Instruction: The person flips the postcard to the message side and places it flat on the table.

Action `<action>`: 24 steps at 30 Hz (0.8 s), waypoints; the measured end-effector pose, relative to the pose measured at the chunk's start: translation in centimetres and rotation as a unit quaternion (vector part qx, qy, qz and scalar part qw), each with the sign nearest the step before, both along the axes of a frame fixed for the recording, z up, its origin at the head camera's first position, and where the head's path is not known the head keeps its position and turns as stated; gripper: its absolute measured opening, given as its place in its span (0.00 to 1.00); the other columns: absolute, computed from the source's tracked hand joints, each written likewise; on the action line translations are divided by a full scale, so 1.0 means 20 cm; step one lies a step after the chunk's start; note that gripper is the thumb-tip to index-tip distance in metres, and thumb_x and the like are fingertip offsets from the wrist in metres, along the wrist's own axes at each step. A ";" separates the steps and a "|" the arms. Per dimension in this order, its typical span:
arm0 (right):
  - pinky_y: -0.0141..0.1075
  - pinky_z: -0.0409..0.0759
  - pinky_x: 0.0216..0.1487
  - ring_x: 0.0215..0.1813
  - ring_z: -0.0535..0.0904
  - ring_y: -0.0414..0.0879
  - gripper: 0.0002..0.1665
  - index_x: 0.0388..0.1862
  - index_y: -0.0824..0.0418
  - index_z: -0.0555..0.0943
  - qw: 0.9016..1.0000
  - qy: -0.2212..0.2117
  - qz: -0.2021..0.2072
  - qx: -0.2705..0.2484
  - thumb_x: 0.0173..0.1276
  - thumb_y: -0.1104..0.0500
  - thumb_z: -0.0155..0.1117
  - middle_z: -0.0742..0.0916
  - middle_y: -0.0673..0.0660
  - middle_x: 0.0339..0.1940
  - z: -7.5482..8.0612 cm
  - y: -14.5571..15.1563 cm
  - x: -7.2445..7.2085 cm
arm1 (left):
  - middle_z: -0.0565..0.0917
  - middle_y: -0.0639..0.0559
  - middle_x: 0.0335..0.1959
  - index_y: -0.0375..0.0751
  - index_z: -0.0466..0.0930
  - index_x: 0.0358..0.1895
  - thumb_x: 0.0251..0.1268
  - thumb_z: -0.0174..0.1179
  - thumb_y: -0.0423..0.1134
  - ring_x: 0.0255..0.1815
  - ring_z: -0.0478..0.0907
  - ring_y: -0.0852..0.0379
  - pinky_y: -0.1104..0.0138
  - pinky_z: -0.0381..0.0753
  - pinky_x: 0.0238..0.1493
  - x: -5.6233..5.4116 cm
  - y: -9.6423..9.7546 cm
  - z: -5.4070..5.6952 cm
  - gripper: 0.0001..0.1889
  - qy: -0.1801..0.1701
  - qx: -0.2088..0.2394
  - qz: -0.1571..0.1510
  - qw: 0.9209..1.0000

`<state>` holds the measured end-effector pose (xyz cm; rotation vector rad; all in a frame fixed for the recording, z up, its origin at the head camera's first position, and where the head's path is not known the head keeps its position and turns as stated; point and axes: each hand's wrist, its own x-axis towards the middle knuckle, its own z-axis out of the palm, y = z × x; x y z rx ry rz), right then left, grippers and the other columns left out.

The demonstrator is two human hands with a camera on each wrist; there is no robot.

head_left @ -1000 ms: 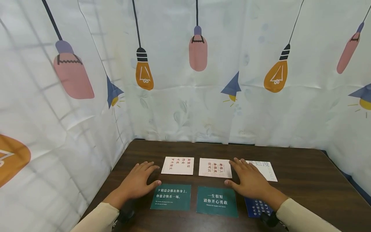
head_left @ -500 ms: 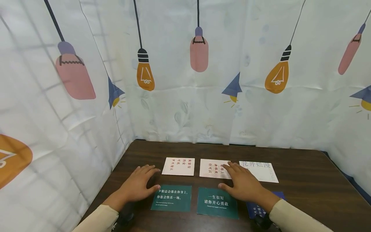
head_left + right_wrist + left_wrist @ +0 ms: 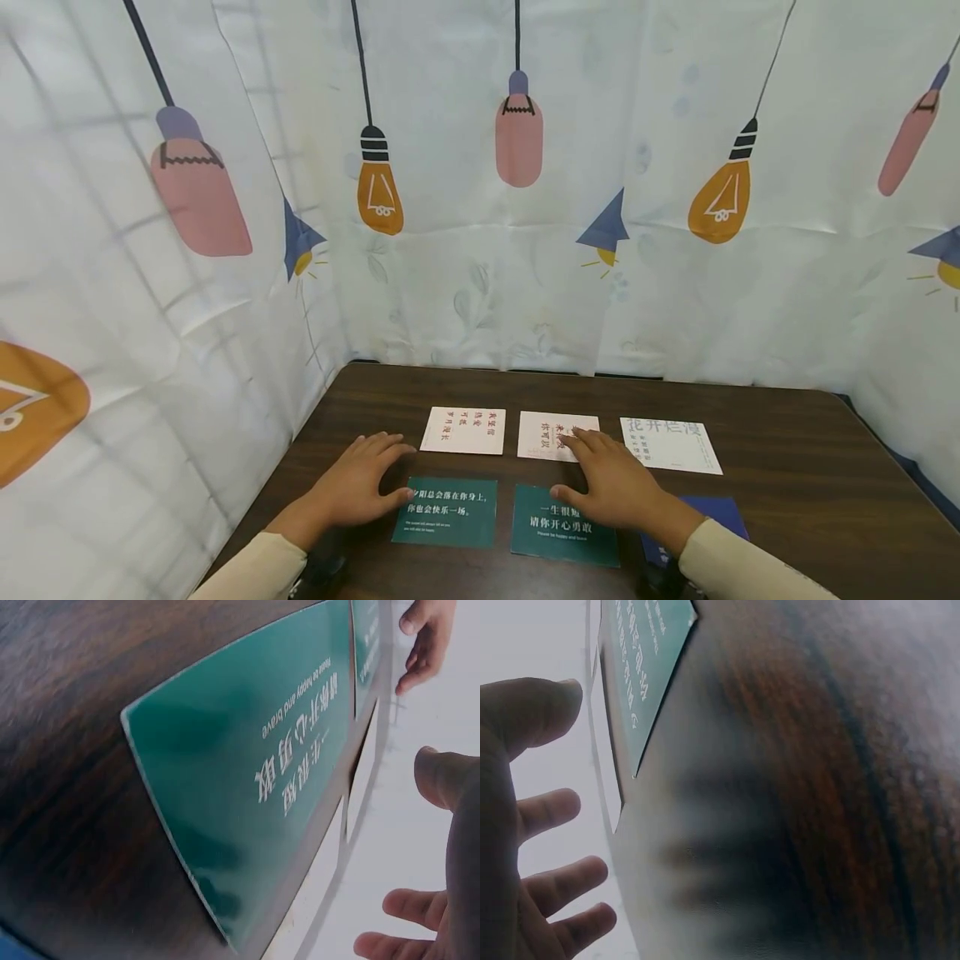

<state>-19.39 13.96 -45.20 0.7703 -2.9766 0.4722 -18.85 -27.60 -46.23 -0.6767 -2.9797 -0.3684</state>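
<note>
My left hand is held with relaxed, spread fingers beside the left green card; its thumb tip overlaps that card's edge in the head view. My right hand reaches over the right green card, fingers spread, fingertips overlapping the middle pink-white card. In the left wrist view the left fingers show nothing between them and the thumb. The right wrist view likewise shows bare right fingers near the green card. A blue card lies partly hidden under the right forearm.
Another pink-white card lies at the back left, and a white card at the back right. All the cards lie in two rows on the dark wooden table. A white curtain with printed lamps hangs behind and to the left.
My right hand has moved left, from between the middle and right cards to over the middle ones, uncovering the white card and more of the blue card. My left hand has barely moved.
</note>
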 end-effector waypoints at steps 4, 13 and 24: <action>0.66 0.63 0.68 0.73 0.66 0.67 0.49 0.76 0.61 0.70 1.000 0.001 0.007 0.000 0.67 0.30 0.65 0.71 0.66 0.75 -0.02 -0.02 0.00 | 0.74 0.39 0.69 0.48 0.78 0.65 0.64 0.65 0.64 0.72 0.65 0.32 0.35 0.55 0.71 0.01 -0.01 0.00 0.32 -0.001 0.005 0.000 1.000; 0.65 0.64 0.68 0.74 0.67 0.65 0.49 0.75 0.58 0.72 1.000 0.007 0.013 0.009 0.66 0.29 0.64 0.73 0.63 0.74 -0.06 -0.08 0.00 | 0.72 0.38 0.71 0.48 0.78 0.66 0.63 0.63 0.67 0.73 0.64 0.32 0.36 0.54 0.71 0.02 -0.01 -0.02 0.35 -0.020 0.001 -0.003 1.000; 0.63 0.67 0.67 0.72 0.68 0.65 0.49 0.73 0.59 0.73 0.999 0.007 0.033 -0.006 0.65 0.29 0.65 0.74 0.63 0.72 -0.10 -0.13 0.02 | 0.72 0.39 0.71 0.49 0.79 0.65 0.62 0.65 0.66 0.74 0.62 0.31 0.34 0.55 0.70 0.04 0.00 -0.02 0.34 -0.026 0.006 -0.008 1.000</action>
